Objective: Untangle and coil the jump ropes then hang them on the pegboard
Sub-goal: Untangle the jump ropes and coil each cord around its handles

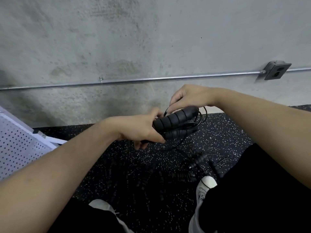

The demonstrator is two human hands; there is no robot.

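My left hand [139, 127] grips two black ribbed jump rope handles [176, 117] held side by side above the floor. Just above them, my right hand [186, 98] pinches the thin black cord [201, 116] that loops around the handles' far end. More of that cord hangs down to the floor. Another black jump rope [199, 160] with ribbed handles lies tangled on the dark speckled floor near my right shoe. A white pegboard [18, 145] is at the left edge.
A grey concrete wall fills the upper view, with a metal conduit [134, 80] running across it to an outlet box [276, 70] at the right. The floor is black speckled rubber [134, 174]. My white shoes [207, 182] and black trousers are below.
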